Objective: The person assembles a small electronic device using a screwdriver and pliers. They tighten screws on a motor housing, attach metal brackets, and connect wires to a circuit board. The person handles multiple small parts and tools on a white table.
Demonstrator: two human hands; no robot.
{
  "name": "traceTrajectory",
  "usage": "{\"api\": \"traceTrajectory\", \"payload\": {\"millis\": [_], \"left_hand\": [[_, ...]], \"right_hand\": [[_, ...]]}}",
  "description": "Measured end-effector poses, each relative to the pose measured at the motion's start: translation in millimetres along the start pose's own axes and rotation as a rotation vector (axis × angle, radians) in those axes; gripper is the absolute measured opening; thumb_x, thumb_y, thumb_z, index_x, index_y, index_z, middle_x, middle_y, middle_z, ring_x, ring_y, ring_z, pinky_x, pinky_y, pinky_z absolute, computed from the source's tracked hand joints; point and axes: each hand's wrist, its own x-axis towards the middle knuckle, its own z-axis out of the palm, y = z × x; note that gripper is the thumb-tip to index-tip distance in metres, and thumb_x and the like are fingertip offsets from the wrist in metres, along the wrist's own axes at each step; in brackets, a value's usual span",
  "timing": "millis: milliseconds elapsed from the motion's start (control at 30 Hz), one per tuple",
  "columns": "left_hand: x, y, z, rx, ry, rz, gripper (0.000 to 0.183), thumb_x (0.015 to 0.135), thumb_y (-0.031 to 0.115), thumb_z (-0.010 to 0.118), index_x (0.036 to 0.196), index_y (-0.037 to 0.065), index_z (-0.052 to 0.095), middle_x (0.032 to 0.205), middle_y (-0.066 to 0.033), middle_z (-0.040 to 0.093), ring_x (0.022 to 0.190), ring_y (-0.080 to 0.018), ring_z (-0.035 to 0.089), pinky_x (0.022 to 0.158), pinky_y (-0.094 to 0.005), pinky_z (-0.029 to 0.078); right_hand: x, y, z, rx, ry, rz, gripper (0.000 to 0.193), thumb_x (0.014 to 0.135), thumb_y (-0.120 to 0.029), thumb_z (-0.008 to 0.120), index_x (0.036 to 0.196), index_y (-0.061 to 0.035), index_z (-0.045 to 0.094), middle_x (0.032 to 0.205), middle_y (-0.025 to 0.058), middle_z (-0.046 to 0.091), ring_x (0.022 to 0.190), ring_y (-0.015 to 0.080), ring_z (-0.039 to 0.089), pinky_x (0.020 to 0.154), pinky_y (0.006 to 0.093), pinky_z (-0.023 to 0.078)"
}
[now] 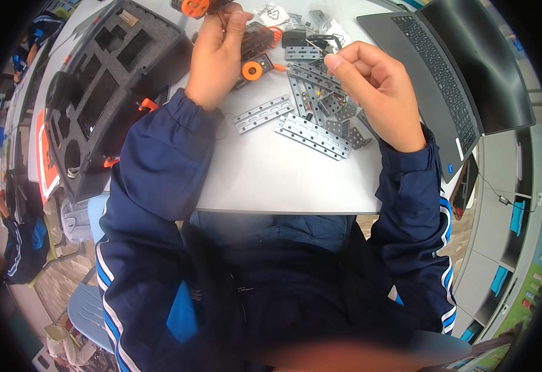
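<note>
My left hand is closed at the top of the table, its thumb and fingers on a dark part with an orange round end. Just right of that hand lies a dark assembly with an orange wheel. My right hand is closed in a pinch over the metal pieces, with a thin dark rod at its fingertips; its kind is too small to tell. Below the hands rest a perforated metal beam and a wider perforated metal channel. Several grey metal plates are heaped beside them.
A black case with cut foam and orange latches stands at the left. An open laptop occupies the right. Plastic bags lie at the back. The white table's front edge is close to my body. Other people are at far left.
</note>
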Motion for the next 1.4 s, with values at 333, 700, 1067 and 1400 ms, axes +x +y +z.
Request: {"api": "traceTrajectory", "payload": {"millis": [333,700,1067,1400], "left_hand": [[2,-10,0,-0.166,-0.013,-0.015,0.034,0.110,0.035,0.045,0.124,0.005,0.054,0.117,-0.0089,0.067,0.106,-0.0110,0.058,0.095,-0.0270,0.048],[0,14,-1,-0.132,-0.004,-0.213,0.035,0.109,0.029,0.047,0.128,0.001,0.055,0.123,-0.0140,0.068,0.112,-0.0143,0.061,0.104,-0.0287,0.042],[-7,24,11,-0.243,0.191,-0.184,0.019,0.111,0.017,0.036,0.119,0.003,0.046,0.136,-0.0182,0.061,0.129,-0.0242,0.054,0.110,-0.0337,0.041],[-14,30,23,-0.346,0.317,-0.206,0.019,0.109,0.013,0.036,0.124,0.005,0.045,0.144,-0.0110,0.052,0.127,-0.0172,0.049,0.108,-0.0304,0.040]], "right_hand": [[-1,0,3,-0.018,0.024,-0.013,0.017,0.097,-0.016,0.069,0.090,-0.0007,0.066,0.069,-0.0060,0.062,0.062,-0.0025,0.048,0.056,0.0169,0.035],[-2,2,6,-0.072,0.016,0.009,0.015,0.099,-0.016,0.066,0.093,-0.0023,0.064,0.063,-0.0111,0.048,0.059,-0.0015,0.033,0.055,0.0202,0.023],[-3,-1,6,-0.125,0.006,0.031,0.016,0.099,-0.016,0.066,0.092,-0.0020,0.063,0.064,-0.0110,0.046,0.059,-0.0015,0.033,0.055,0.0205,0.023],[-1,4,2,-0.125,-0.009,0.023,0.015,0.099,-0.015,0.066,0.092,-0.0016,0.063,0.064,-0.0109,0.046,0.059,-0.0014,0.033,0.055,0.0203,0.023]]}}
